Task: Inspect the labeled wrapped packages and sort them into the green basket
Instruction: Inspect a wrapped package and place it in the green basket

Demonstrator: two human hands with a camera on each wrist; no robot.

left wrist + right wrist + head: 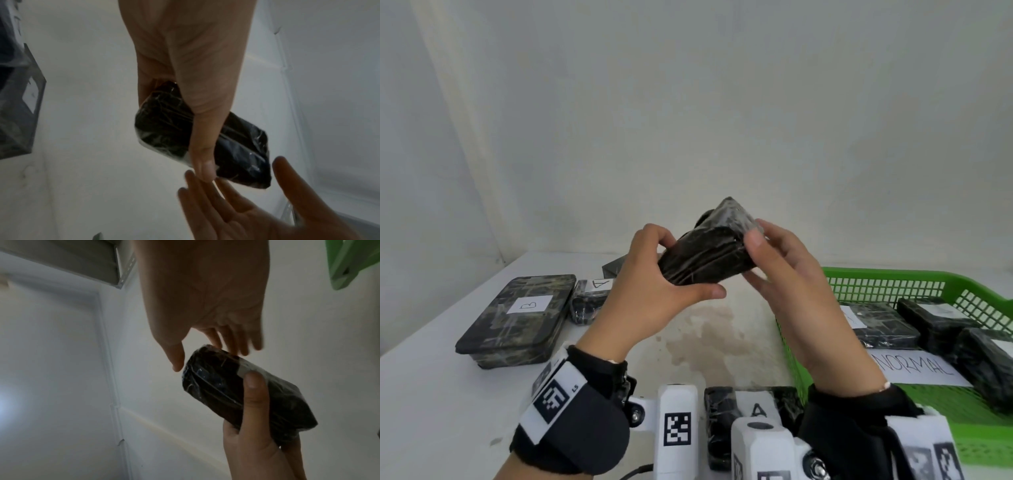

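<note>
Left hand [650,291] grips dark, glossy film-wrapped package [709,253], tilted; right hand [791,284] relaxed beside it.

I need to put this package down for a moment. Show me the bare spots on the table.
The stained patch of table under the held package is bare, bordered by the B package, the green basket and the near A package. The near-left corner is bare too. The basket's right side is crowded.
</note>
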